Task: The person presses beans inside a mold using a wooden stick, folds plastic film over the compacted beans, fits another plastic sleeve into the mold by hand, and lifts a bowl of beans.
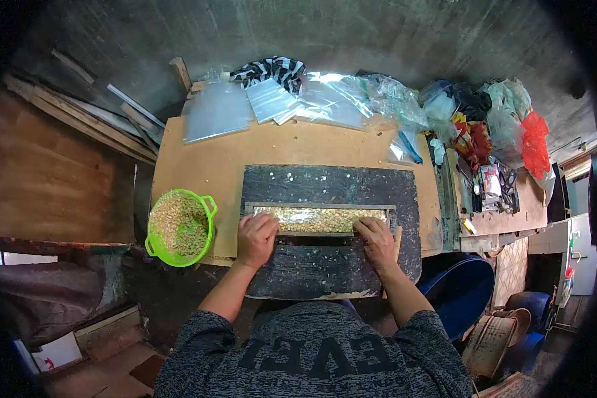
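Observation:
A long, narrow wooden frame (390, 217) lies on a dark, speckled board (325, 272) in front of me. Pale chopped nuts or grains (312, 221) fill it, and a shine over them looks like clear plastic film (303, 213). My left hand (257, 239) is at the frame's left end, its fingers curled down at the film's edge. At the right end, my right hand (376, 242) has its fingers bent together onto the film in the same way. Fingertips are partly hidden on both hands. A wooden stick (397, 243) lies just right of my right hand.
Left of the board, a green two-handled colander (210, 211) holds more of the pale pieces. Clear plastic sheets (215, 113) and a striped cloth (272, 71) lie along the tan table's (199, 162) back. Bags (504, 106) pile up at right; a blue barrel (459, 285) stands below.

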The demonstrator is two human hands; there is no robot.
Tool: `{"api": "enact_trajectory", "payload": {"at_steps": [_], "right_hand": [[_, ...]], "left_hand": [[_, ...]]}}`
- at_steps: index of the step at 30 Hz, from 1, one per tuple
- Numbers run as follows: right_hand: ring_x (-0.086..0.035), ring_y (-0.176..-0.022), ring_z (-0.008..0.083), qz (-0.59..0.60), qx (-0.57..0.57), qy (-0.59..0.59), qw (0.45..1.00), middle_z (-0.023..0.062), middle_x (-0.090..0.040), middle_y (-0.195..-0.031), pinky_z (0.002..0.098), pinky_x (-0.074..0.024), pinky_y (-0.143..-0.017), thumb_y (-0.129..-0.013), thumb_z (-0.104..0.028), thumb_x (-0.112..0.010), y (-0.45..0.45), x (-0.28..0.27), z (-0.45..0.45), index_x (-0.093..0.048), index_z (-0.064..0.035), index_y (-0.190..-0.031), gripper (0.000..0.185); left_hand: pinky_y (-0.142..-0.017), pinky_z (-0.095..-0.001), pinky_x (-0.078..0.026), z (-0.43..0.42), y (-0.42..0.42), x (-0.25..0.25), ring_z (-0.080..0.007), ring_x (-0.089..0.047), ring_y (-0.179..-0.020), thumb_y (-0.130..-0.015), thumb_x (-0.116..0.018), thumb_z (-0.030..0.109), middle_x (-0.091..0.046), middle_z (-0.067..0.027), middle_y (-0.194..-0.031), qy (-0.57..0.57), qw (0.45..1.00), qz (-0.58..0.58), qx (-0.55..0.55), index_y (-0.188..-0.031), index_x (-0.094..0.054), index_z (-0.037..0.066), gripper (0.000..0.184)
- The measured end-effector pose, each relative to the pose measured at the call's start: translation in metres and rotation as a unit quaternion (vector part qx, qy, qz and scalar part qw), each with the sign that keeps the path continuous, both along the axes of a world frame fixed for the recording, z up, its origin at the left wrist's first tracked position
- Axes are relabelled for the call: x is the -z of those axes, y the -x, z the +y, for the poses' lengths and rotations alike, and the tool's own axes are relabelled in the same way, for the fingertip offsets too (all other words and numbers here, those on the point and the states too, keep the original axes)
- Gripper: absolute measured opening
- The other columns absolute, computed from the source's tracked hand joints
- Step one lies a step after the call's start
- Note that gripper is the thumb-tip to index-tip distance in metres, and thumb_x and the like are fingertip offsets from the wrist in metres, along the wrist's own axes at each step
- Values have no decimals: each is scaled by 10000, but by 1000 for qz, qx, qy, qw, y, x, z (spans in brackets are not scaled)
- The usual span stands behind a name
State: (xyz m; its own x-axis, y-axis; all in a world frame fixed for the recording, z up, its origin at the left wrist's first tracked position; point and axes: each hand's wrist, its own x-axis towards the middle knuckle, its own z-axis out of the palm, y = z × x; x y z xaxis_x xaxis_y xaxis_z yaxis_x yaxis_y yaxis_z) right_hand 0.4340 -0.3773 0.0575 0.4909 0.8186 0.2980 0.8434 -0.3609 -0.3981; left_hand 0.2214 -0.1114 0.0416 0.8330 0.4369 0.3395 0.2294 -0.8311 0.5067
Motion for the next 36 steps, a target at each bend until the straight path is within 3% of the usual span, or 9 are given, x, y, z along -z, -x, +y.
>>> {"api": "enact_trajectory", "payload": {"at_steps": [10, 17, 19, 21, 23, 24, 26, 30, 36], "right_hand": [[-628, -1113, 319, -1, 18, 9, 1000, 111, -678, -1160, 418, -503, -959, -747, 46, -585, 5, -2, 1, -697, -89, -1147, 437], [-628, -1109, 321, -37, 23, 9, 999, 121, -681, -1158, 419, -496, -972, -737, 23, -625, 29, -12, -7, -701, -87, -1147, 431], [-630, -1094, 347, 80, -17, -7, 997, 129, -674, -1178, 449, -503, -951, -767, -37, -678, 51, -17, -14, -697, -81, -1157, 393], [-638, -1116, 344, 301, -55, 55, 950, 155, -675, -1211, 451, -495, -979, -843, -148, -733, 73, -30, -24, -695, -78, -1206, 372], [-604, -1209, 324, 557, -69, 113, 820, 172, -647, -1294, 435, -458, -1044, -945, -290, -691, 89, -53, -34, -652, -97, -1322, 425], [-604, -1209, 324, 557, -63, 110, 821, 172, -647, -1294, 435, -458, -1044, -945, -290, -691, 94, -55, -39, -652, -97, -1322, 425], [-520, -1323, 305, 671, -117, 168, 712, 164, -580, -1406, 422, -387, -1116, -1011, -399, -588, 102, -57, -50, -581, -108, -1418, 501], [-340, -1464, 320, 695, -135, 160, 688, 160, -406, -1572, 428, -254, -1199, -1038, -477, -496, 101, -48, -73, -471, -115, -1507, 593], [-337, -1465, 295, 698, -126, 257, 656, 133, -393, -1586, 402, -273, -1191, -1030, -391, -560, 81, -57, -95, -435, -165, -1537, 569]], "left_hand": [[-1191, -590, -223, -58, -64, -7, -376, -334, -1464, -936, -652, 329, -414, -128, -1553, -9, 974, 111, 199, -1451, -515, 193, 550], [-1219, -582, -137, -51, -57, -5, -360, -294, -1488, -954, -606, 417, -393, -128, -1574, -16, 953, 129, 273, -1478, -495, 254, 560], [-1222, -579, -133, -50, -56, -5, -361, -295, -1488, -956, -603, 425, -398, -129, -1572, -14, 954, 126, 270, -1477, -499, 259, 556], [-1224, -576, -129, -51, -57, -4, -361, -295, -1489, -958, -599, 434, -402, -131, -1570, -10, 955, 120, 271, -1475, -502, 265, 552], [-1224, -573, -133, -52, -57, -2, -359, -302, -1486, -956, -602, 435, -404, -126, -1571, -8, 957, 125, 263, -1472, -509, 256, 553], [-1224, -573, -133, -52, -57, -1, -359, -302, -1486, -956, -602, 435, -404, -126, -1571, -8, 955, 123, 269, -1472, -509, 256, 553], [-1226, -568, -135, -53, -57, 2, -357, -307, -1485, -951, -607, 439, -408, -113, -1573, -9, 958, 125, 257, -1472, -511, 243, 566], [-1228, -565, -124, -52, -57, -2, -337, -300, -1494, -955, -593, 441, -417, -89, -1574, -1, 957, 136, 257, -1494, -487, 210, 596], [-1223, -556, -143, -54, -58, -5, -325, -338, -1477, -943, -622, 423, -450, -78, -1555, -10, 955, 128, 269, -1476, -507, 195, 590]]}}
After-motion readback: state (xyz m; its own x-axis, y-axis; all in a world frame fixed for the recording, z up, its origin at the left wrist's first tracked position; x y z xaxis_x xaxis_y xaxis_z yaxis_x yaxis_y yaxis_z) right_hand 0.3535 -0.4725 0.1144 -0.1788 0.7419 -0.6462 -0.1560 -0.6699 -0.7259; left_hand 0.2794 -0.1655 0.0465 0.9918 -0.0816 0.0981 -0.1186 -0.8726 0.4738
